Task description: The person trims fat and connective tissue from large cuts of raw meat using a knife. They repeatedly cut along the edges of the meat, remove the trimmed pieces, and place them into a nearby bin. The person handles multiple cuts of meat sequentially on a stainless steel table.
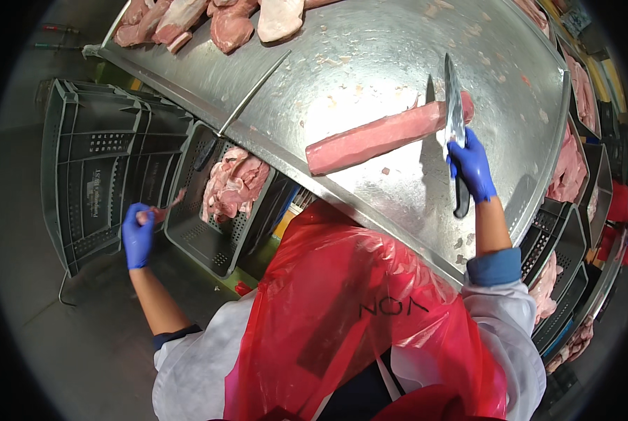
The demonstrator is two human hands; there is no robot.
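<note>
My left hand (138,237), in a blue glove, is closed on a small meat scrap (161,213) beside a grey crate (218,262). A thin strip of the scrap trails over the crate's rim. Inside the crate lies a pile of meat trimmings (235,184). My right hand (474,168), also gloved in blue, grips a knife (453,95) with a black handle, its blade pointing away from me. Under the blade is the right end of a long pink piece of boneless meat (373,140), lying on the metal table (370,70). Whether the blade touches the meat, I cannot tell.
A sharpening steel (256,92) lies across the table's raised edge, its black handle over the crate. Several meat pieces (231,27) sit at the far left of the table. Grey crates (93,182) stand tilted at left; more crates with meat (568,165) line the right.
</note>
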